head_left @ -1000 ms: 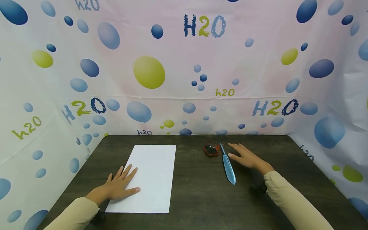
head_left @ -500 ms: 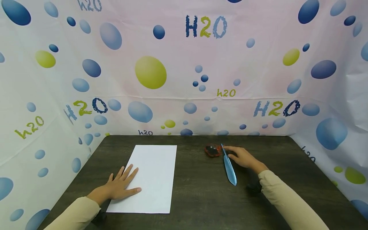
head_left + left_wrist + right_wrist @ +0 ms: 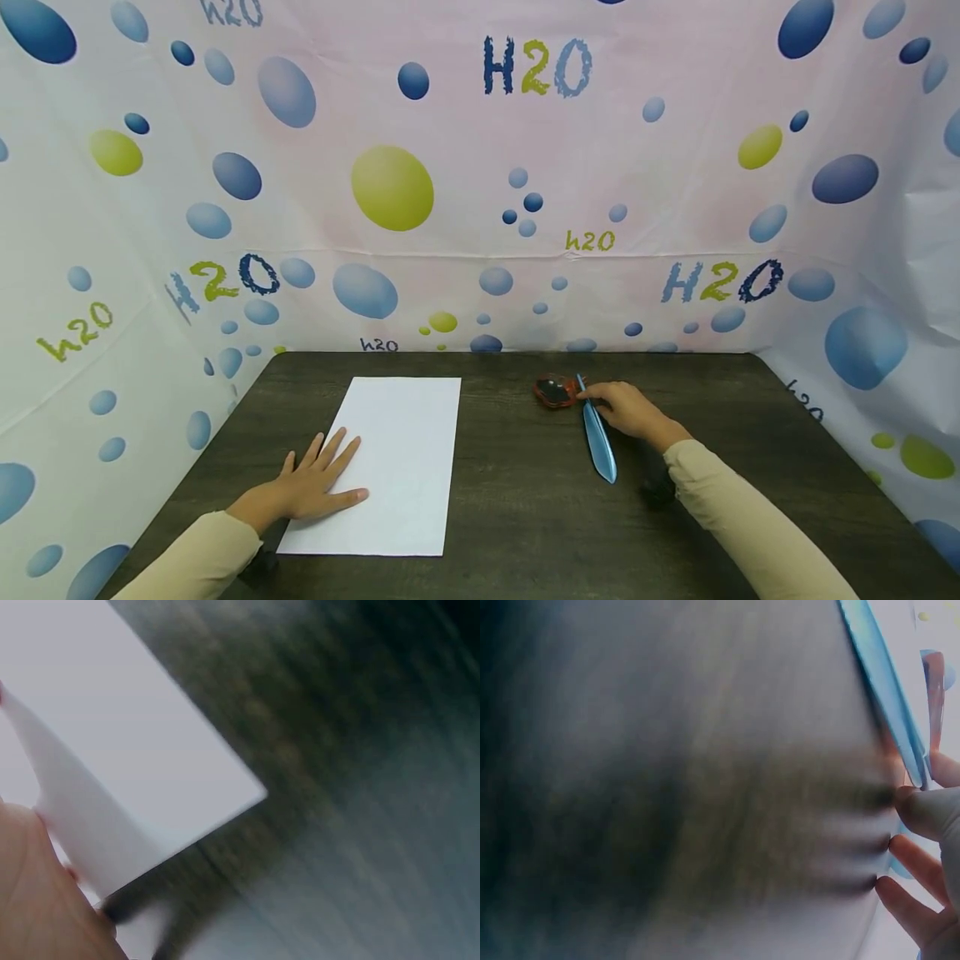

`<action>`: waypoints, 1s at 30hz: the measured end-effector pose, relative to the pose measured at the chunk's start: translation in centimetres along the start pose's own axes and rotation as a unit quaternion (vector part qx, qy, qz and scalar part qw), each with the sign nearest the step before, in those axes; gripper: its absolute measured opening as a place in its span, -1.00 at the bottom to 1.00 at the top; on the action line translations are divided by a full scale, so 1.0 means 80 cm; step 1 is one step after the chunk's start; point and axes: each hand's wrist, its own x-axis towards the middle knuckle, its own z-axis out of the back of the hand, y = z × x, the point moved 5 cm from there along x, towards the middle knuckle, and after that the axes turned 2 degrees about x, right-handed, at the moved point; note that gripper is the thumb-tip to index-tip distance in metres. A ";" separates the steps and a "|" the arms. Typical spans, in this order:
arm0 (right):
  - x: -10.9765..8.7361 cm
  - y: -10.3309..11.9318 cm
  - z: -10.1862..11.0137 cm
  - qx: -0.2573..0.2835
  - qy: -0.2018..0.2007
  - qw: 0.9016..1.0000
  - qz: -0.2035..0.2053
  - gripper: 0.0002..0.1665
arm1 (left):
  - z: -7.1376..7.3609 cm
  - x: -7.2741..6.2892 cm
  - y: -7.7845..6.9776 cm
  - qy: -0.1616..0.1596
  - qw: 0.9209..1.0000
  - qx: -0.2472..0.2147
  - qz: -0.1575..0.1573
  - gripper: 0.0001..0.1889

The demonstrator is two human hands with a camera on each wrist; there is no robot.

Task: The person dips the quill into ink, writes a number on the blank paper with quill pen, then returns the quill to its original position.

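On the white sheet of paper [image 3: 405,450] my left hand [image 3: 303,487] rests flat with its fingers spread. The left wrist view shows a corner of the paper [image 3: 150,772] and the edge of that hand [image 3: 37,892]. My right hand [image 3: 630,408] pinches the thin shaft of a blue feather-shaped pen [image 3: 599,446] between thumb and index finger. The pen's broad vane lies toward me on the table. In the right wrist view the pen [image 3: 885,682] runs down to the thumb and fingertips of the right hand [image 3: 930,847].
Sunglasses [image 3: 555,392] with an orange-red frame and dark lenses lie just left of the pen's shaft, close to the right fingertips. The dark wooden table [image 3: 517,517] ends at the back against a bubble-printed curtain [image 3: 465,167].
My right hand has moved left to the pen's shaft and its thumb and index finger have closed on it. The left hand, paper and sunglasses have stayed in place.
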 end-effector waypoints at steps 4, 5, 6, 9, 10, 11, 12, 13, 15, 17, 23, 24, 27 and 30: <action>0.003 0.002 0.002 -0.003 0.002 1.000 0.003 -0.65 | 0.005 -0.004 -0.006 0.002 1.000 0.002 0.008 -0.01; 0.004 0.003 0.002 -0.003 0.005 1.000 0.005 -0.65 | 0.006 -0.004 -0.007 0.000 1.000 0.002 0.008 -0.02; 0.004 0.003 0.002 -0.004 0.007 1.000 0.005 -0.66 | 0.007 -0.005 -0.008 0.000 1.000 0.005 0.010 -0.02; 0.005 0.004 0.003 -0.007 0.012 1.000 0.005 -0.66 | 0.008 -0.006 -0.009 -0.001 1.000 0.013 0.012 -0.03; 0.005 0.004 0.003 -0.010 0.011 1.000 0.007 -0.66 | 0.008 -0.006 -0.009 -0.003 1.000 0.013 0.011 -0.04; 0.004 0.005 0.003 -0.012 0.010 1.000 0.009 -0.66 | 0.008 -0.006 -0.010 -0.003 1.000 0.012 0.011 -0.04; 0.004 0.005 0.004 -0.012 0.008 1.000 0.008 -0.65 | 0.008 -0.007 -0.010 -0.003 1.000 0.010 0.010 -0.03; 0.004 0.005 0.005 -0.011 0.004 1.000 0.009 -0.66 | 0.008 -0.007 -0.010 -0.003 1.000 0.009 0.009 -0.03; 0.003 0.006 0.006 -0.006 -0.004 1.000 0.010 -0.66 | 0.006 -0.006 -0.009 0.001 1.000 0.007 0.012 -0.02; 0.002 0.006 0.009 -0.002 -0.018 1.000 0.010 -0.68 | 0.004 -0.006 -0.007 0.002 1.000 0.006 0.012 -0.02; 0.000 0.004 0.015 0.023 -0.071 0.997 -0.013 -0.71 | 0.005 -0.005 -0.006 0.000 1.000 0.011 0.011 -0.03; 0.000 0.004 0.016 0.031 -0.080 0.996 -0.017 -0.70 | 0.005 -0.005 -0.006 0.001 1.000 0.011 0.011 -0.03; 0.000 0.004 0.019 0.060 -0.105 0.992 -0.022 -0.67 | 0.005 -0.004 -0.006 0.002 1.000 0.012 0.012 -0.03; 0.000 0.004 0.022 0.103 -0.133 0.985 -0.032 -0.66 | 0.005 -0.004 -0.007 -0.001 1.000 0.009 0.007 -0.03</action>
